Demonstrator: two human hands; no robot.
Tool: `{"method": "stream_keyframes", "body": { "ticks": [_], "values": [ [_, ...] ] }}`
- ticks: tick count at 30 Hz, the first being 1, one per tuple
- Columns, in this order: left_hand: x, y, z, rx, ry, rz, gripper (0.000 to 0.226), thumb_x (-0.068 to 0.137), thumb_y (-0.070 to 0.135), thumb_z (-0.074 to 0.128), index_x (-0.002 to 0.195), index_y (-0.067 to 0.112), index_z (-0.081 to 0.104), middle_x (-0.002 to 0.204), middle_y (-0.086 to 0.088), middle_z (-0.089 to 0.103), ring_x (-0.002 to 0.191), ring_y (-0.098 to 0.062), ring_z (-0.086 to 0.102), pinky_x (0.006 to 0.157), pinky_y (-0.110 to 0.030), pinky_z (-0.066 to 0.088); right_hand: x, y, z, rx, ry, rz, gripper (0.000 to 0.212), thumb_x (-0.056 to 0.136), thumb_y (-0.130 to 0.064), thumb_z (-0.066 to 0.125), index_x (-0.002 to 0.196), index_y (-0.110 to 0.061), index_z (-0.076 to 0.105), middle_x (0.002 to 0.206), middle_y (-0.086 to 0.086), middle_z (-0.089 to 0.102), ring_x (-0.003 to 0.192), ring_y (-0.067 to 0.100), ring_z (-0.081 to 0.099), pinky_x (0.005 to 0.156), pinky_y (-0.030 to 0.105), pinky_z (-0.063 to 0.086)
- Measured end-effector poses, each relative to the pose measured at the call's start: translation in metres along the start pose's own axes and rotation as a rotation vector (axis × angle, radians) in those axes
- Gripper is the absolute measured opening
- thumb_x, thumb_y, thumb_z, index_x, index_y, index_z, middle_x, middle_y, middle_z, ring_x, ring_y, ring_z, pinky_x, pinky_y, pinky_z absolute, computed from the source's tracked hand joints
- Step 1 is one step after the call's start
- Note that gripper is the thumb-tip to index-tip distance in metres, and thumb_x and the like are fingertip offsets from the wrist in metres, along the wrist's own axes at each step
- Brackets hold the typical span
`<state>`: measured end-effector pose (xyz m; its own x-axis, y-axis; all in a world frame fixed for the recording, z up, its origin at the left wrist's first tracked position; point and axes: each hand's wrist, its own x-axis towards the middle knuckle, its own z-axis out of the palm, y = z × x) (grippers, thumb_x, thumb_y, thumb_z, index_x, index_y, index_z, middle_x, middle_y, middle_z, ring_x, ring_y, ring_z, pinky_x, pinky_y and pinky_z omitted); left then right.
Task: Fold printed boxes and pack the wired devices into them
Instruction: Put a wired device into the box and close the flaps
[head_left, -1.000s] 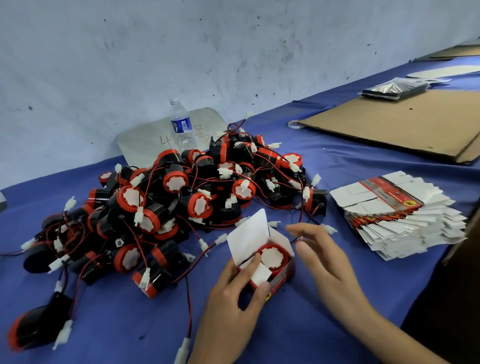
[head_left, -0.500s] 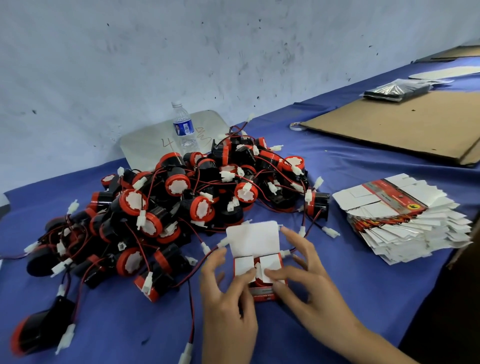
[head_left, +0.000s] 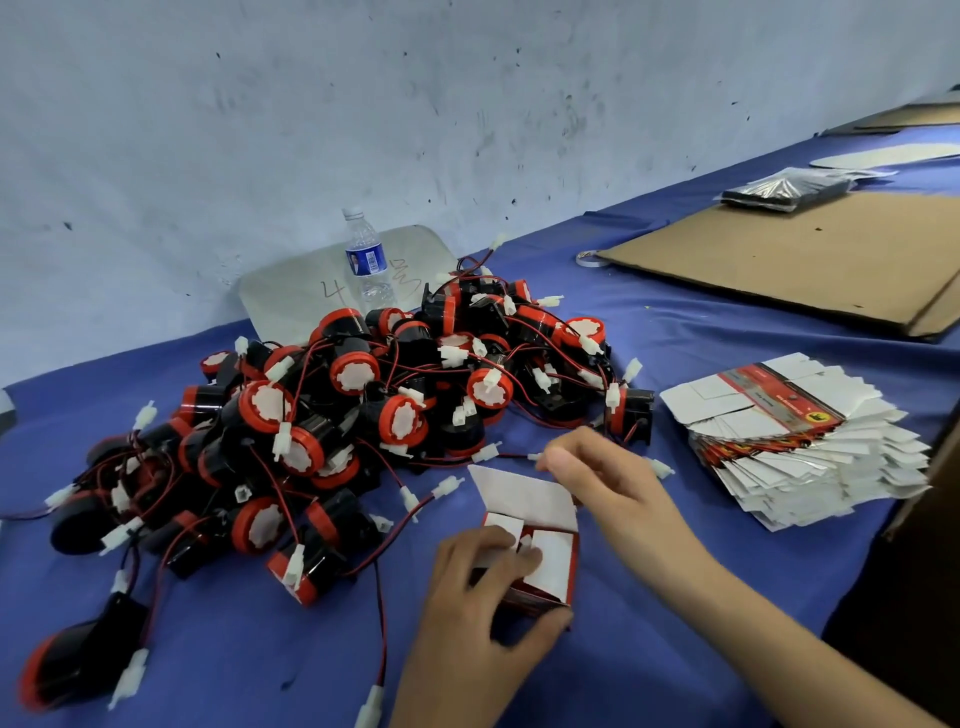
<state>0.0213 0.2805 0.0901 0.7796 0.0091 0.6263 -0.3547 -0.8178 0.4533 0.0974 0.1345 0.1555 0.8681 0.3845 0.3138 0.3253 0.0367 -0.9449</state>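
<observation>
A small red printed box (head_left: 553, 564) stands on the blue table in front of me, its two white side flaps folded in and its white lid flap (head_left: 524, 496) still raised. My left hand (head_left: 483, 592) grips the box, fingers on the left flap and thumb under the box's near side. My right hand (head_left: 605, 480) reaches over the far edge of the lid flap, fingers curled at it; the hand is blurred. A large pile of black-and-red wired devices (head_left: 363, 410) lies behind and to the left. A fanned stack of flat printed boxes (head_left: 800, 441) sits at right.
A water bottle (head_left: 366, 260) stands behind the pile against a grey board (head_left: 291, 296) leaning on the wall. Flat brown cardboard (head_left: 810, 260) lies at the back right with a dark plastic packet (head_left: 784, 187) on it. A loose device (head_left: 72, 660) lies near left.
A device went into the box, and the two side flaps were folded over it. My right hand has moved from the right flap up to the lid flap; my left hand still holds the box.
</observation>
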Motion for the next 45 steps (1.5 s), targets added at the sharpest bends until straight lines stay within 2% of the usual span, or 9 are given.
{"method": "stream_keyframes", "body": {
  "ticks": [3, 6, 14, 17, 20, 23, 28, 35, 45],
  "values": [
    [0.0, -0.003, 0.002, -0.008, 0.036, 0.037, 0.041, 0.067, 0.05, 0.067, 0.095, 0.02, 0.071, 0.109, 0.003, 0.058, 0.107, -0.007, 0.046, 0.088, -0.017, 0.042, 0.011, 0.0, 0.004, -0.076, -0.155, 0.074, 0.035, 0.097, -0.038, 0.048, 0.092, -0.011, 0.07, 0.092, 0.026, 0.061, 0.084, 0.035, 0.058, 0.083, 0.051, 0.044],
    [0.0, -0.004, 0.003, -0.018, 0.037, 0.044, 0.038, 0.069, 0.05, 0.067, 0.098, 0.026, 0.065, 0.112, 0.007, 0.056, 0.107, -0.006, 0.045, 0.09, -0.015, 0.039, 0.009, 0.004, 0.007, -0.099, -0.211, 0.115, 0.026, 0.101, -0.02, 0.047, 0.1, -0.018, 0.074, 0.098, 0.004, 0.072, 0.098, 0.02, 0.065, 0.095, 0.043, 0.047],
    [0.0, 0.001, 0.003, -0.003, 0.016, -0.037, 0.033, 0.072, 0.048, 0.065, 0.093, 0.023, 0.07, 0.106, 0.009, 0.057, 0.1, -0.001, 0.047, 0.085, -0.008, 0.039, -0.008, 0.021, 0.009, -0.407, -0.098, -0.074, 0.027, 0.096, -0.016, 0.059, 0.116, -0.031, 0.069, 0.091, -0.027, 0.07, 0.087, -0.008, 0.064, 0.073, 0.008, 0.044],
    [-0.001, 0.005, 0.001, -0.156, 0.168, -0.167, 0.031, 0.067, 0.042, 0.071, 0.089, 0.029, 0.053, 0.098, 0.008, 0.05, 0.094, -0.001, 0.052, 0.082, -0.01, 0.043, -0.018, 0.028, 0.012, -0.451, -0.19, -0.14, 0.029, 0.096, -0.018, 0.058, 0.12, -0.033, 0.066, 0.11, -0.029, 0.065, 0.108, -0.009, 0.059, 0.093, 0.013, 0.042],
    [-0.005, 0.003, -0.001, -0.302, 0.188, -0.389, 0.05, 0.058, 0.035, 0.081, 0.092, 0.027, 0.045, 0.097, 0.005, 0.048, 0.093, -0.009, 0.054, 0.082, -0.026, 0.05, -0.028, 0.039, 0.015, -0.581, -0.26, -0.19, 0.032, 0.096, -0.032, 0.051, 0.127, -0.035, 0.058, 0.131, -0.029, 0.05, 0.133, -0.01, 0.035, 0.118, 0.024, 0.017],
    [-0.008, 0.0, -0.001, -0.356, 0.125, -0.463, 0.066, 0.059, 0.011, 0.091, 0.105, 0.031, 0.047, 0.106, 0.007, 0.052, 0.103, 0.004, 0.053, 0.081, -0.01, 0.047, -0.031, 0.044, 0.015, -0.603, -0.265, -0.203, 0.037, 0.095, -0.038, 0.045, 0.13, -0.035, 0.055, 0.135, -0.031, 0.044, 0.136, -0.012, 0.028, 0.121, 0.026, 0.008],
    [-0.007, 0.001, -0.004, -0.338, 0.097, -0.446, 0.067, 0.063, 0.009, 0.088, 0.111, 0.035, 0.048, 0.111, 0.014, 0.052, 0.108, 0.001, 0.054, 0.083, -0.007, 0.045, -0.029, 0.045, 0.019, -0.621, -0.179, -0.296, 0.034, 0.094, -0.029, 0.052, 0.127, -0.033, 0.06, 0.131, -0.03, 0.046, 0.133, -0.005, 0.037, 0.119, 0.036, 0.016],
    [-0.003, -0.001, -0.018, -0.259, 0.148, -0.338, 0.034, 0.085, -0.003, 0.067, 0.095, 0.03, 0.066, 0.097, 0.013, 0.062, 0.094, -0.006, 0.063, 0.071, -0.011, 0.05, -0.033, 0.049, 0.021, -0.734, -0.106, -0.411, 0.031, 0.088, -0.02, 0.062, 0.118, -0.023, 0.07, 0.125, -0.012, 0.064, 0.125, 0.011, 0.055, 0.108, 0.053, 0.032],
    [0.0, -0.007, -0.02, -0.132, 0.156, -0.254, 0.024, 0.084, -0.006, 0.067, 0.088, 0.018, 0.069, 0.086, 0.009, 0.064, 0.085, -0.001, 0.061, 0.069, -0.006, 0.045, -0.031, 0.05, 0.015, -0.658, -0.23, -0.352, 0.039, 0.098, -0.039, 0.038, 0.13, -0.029, 0.059, 0.139, -0.019, 0.051, 0.137, -0.003, 0.035, 0.12, 0.033, 0.016]
  ]
}}
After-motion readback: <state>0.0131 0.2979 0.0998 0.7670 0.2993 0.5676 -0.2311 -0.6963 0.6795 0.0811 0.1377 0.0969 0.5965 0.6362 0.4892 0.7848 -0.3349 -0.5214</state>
